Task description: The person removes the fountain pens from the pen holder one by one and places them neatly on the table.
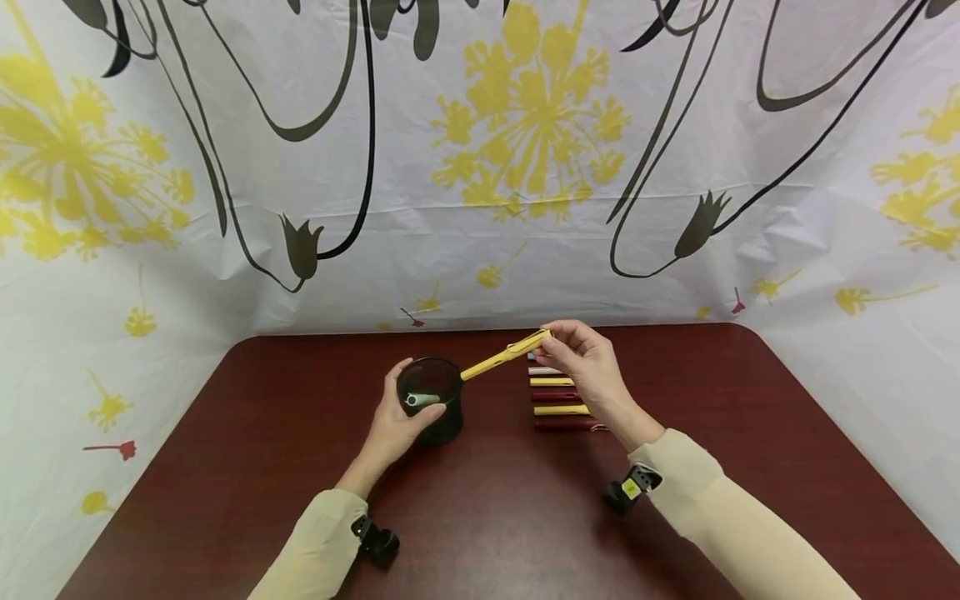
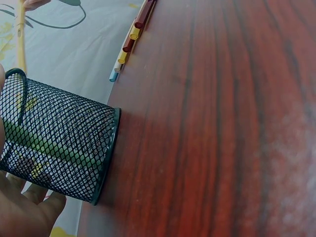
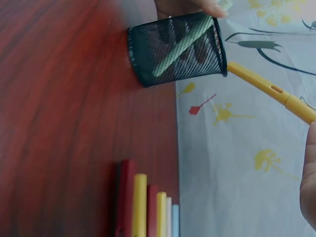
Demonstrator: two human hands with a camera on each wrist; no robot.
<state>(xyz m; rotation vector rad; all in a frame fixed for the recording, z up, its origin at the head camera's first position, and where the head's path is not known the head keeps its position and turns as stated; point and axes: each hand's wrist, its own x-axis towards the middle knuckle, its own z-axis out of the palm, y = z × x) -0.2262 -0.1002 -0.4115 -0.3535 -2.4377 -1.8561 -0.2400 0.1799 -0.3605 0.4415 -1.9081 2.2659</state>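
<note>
My left hand [image 1: 392, 422] grips a black mesh pen cup [image 1: 442, 427] around its side, thumb across the near side. Inside leans a pale green pen [image 1: 423, 400], its top near the rim; the right wrist view shows this pen [image 3: 182, 47] slanting through the mesh. Between thumb and fingers, my right hand [image 1: 595, 371] pinches a yellow pen [image 1: 504, 357] by its clip end. This yellow pen [image 3: 264, 85] slopes down toward the cup, its far end at the rim. Whether it touches the rim, I cannot tell.
Right of the cup, several pens lie in a row on the dark red wooden table [image 1: 495, 500]: dark red [image 1: 558, 424], yellow [image 1: 558, 410], whitish and pale blue ones. My right hand partly covers them. A white cloth [image 1: 405, 167] with a flower print stands behind the table.
</note>
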